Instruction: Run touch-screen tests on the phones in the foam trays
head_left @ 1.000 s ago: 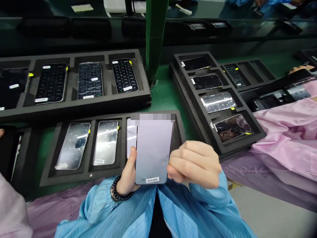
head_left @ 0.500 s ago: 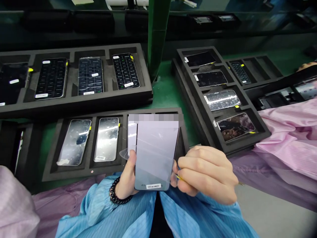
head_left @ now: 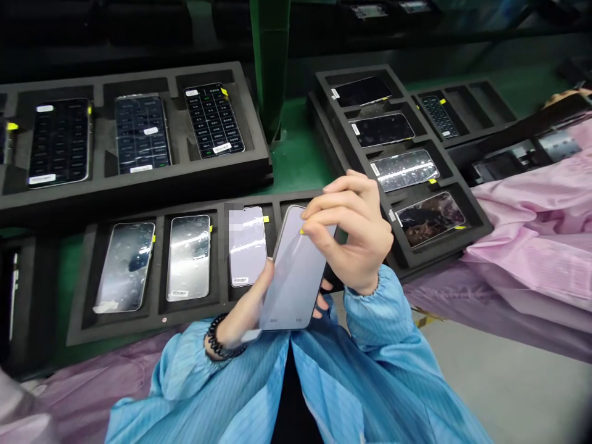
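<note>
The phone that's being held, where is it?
The phone is near the head view's middle, in the left hand, with the right hand over its top end, by the right end of a black tray.

The held phone (head_left: 292,285) is partly covering the left hand (head_left: 248,305); the right hand (head_left: 354,229) is hiding the phone's top right corner. The view is cutting off the far-left tray (head_left: 258,132) along its left edge.

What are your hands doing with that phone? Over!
Left hand gripping phone by its edges. Right hand pinching yellow tab, blocking part of the screen's top. Tray with three more phones just beyond.
</note>
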A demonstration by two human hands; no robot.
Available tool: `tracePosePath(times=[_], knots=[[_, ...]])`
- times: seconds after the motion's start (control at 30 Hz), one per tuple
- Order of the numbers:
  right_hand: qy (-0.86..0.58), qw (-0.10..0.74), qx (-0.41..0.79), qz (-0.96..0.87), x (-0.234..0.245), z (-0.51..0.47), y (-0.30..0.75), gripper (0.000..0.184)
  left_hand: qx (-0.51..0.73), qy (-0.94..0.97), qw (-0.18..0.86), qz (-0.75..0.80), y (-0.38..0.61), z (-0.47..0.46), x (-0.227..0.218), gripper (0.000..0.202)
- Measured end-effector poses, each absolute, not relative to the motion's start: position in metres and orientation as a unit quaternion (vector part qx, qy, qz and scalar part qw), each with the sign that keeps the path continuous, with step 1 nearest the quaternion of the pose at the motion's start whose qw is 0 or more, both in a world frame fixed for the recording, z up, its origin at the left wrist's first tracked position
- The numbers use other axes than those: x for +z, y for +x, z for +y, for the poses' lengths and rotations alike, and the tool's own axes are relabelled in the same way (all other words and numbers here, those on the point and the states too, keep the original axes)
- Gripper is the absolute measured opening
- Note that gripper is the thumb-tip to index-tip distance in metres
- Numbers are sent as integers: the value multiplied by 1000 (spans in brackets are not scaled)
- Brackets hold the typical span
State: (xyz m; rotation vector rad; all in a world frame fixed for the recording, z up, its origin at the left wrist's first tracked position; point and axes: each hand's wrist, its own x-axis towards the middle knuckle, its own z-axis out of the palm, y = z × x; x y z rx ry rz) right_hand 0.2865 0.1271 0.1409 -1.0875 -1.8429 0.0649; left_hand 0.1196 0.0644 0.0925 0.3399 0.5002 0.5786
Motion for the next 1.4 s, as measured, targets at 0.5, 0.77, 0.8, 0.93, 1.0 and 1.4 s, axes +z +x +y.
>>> tracePosePath(times=[0.5,0.77,0.8,0.93,1.0,1.4], knots=[[-521,506,150,-671,134,117,314,23,297,100,938,147,110,75,115,61],[-506,433,96,-740,135,112,310,33,301,98,907,276,112,71,111,65],[-488,442,98,-746,136,114,308,31,296,94,903,296,114,71,110,66],[-426,490,157,-744,134,128,298,28,267,84,914,293,117,70,107,69],[-420,526,203,-711,129,134,295,28,258,72,924,272,117,71,108,66],[-436,576,406,-560,118,149,288,34,319,-10,924,211,118,87,142,80]])
